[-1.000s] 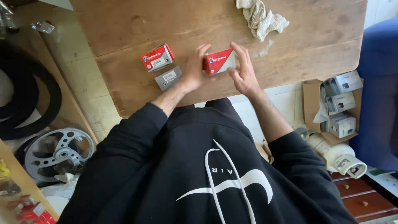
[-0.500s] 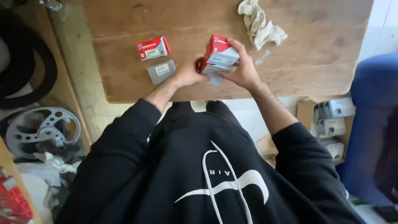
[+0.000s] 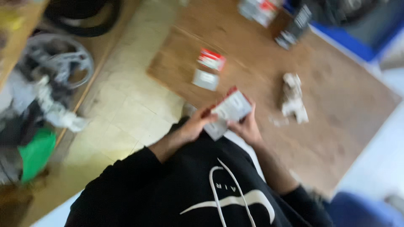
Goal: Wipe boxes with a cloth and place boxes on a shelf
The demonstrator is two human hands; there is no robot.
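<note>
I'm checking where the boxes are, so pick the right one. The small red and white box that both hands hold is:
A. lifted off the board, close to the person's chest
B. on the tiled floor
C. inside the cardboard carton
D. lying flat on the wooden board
A: the left hand and right hand hold the red and white box up between them at the wooden board edge, near the chest.

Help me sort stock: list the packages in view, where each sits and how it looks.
Small red-and-white cardboard box: held by left hand and right hand at the wooden table edge.
Red-and-white rectangular box: lying on the table, beyond the hands.
Flat grey-white packet: just nearer than that box.
Blurred packages: far table end, details unclear.
</note>
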